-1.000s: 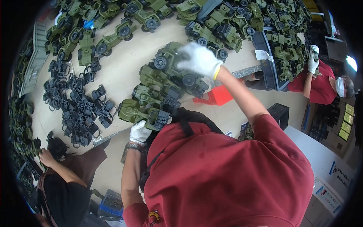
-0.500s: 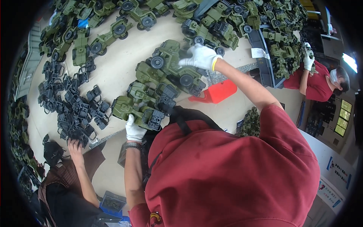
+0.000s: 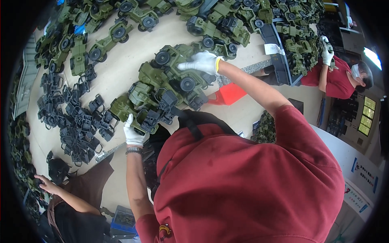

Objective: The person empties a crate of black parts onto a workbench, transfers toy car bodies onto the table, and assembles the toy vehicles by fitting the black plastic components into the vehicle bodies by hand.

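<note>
Several dark-green toy jeeps (image 3: 152, 77) with black wheels and dark seat frames stand packed side by side in a slanting row at the table's near edge. My left hand (image 3: 135, 135), in a white glove, grips the nearest toy jeep (image 3: 123, 106) at the row's left end, thumb up against its side; its other fingers are partly hidden below. Across the far end of the row, my right hand (image 3: 201, 64), also gloved, lies over another toy jeep (image 3: 187, 83) with its fingers stretched to the left. Some of those fingertips are hard to make out against the green body.
Black seat-frame parts (image 3: 77, 117) are heaped on the left. More green jeeps (image 3: 219, 20) crowd the far side. A grey crate (image 3: 275, 50) stands at right, near a red bin (image 3: 227, 94). One co-worker (image 3: 77, 194) sits lower left, another (image 3: 338, 79) works at right.
My right hand has come left onto the far jeep. The row has shifted slightly away from me, my left hand moving with it. The lower-left co-worker's hand has left the black parts.
</note>
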`<state>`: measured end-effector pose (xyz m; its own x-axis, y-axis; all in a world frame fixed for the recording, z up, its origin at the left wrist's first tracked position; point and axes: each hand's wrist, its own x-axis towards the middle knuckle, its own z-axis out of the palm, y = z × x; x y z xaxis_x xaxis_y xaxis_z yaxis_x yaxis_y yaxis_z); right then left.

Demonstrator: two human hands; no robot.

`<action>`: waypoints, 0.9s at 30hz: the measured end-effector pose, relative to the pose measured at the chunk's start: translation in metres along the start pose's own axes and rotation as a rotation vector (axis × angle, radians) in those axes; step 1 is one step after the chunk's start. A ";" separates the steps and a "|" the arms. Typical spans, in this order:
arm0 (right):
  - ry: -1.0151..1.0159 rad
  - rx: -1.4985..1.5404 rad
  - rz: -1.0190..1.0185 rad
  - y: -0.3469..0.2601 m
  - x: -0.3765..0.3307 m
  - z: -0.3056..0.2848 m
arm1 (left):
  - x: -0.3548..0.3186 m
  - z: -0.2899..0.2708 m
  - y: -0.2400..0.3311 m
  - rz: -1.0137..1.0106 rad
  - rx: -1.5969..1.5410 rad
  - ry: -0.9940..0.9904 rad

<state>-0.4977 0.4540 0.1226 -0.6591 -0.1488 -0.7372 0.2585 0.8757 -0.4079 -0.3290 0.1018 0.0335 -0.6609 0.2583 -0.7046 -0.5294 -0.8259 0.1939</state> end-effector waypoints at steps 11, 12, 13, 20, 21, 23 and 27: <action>-0.098 0.705 -0.003 0.016 -0.016 0.005 | 0.012 0.007 -0.003 0.104 -0.008 0.054; -0.169 0.847 -0.019 0.015 -0.019 0.007 | 0.013 0.005 -0.003 0.105 -0.014 0.061; -0.164 0.835 0.034 0.012 -0.020 0.008 | 0.014 0.001 0.000 0.066 -0.012 0.057; -0.294 0.971 -0.168 0.021 -0.001 0.012 | 0.024 0.007 0.007 0.054 0.001 0.028; -0.259 0.983 -0.125 0.022 0.003 0.015 | 0.025 0.006 0.008 0.060 0.028 0.006; -0.187 1.003 -0.040 0.026 0.011 0.020 | 0.029 -0.001 0.009 0.064 0.037 -0.002; -0.356 1.069 -0.127 0.039 0.020 0.025 | 0.034 -0.010 0.007 0.084 0.025 0.075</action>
<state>-0.4837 0.4740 0.0783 -0.5293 -0.4801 -0.6995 0.7874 0.0291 -0.6158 -0.3494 0.0997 0.0039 -0.6624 0.1503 -0.7339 -0.4878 -0.8301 0.2702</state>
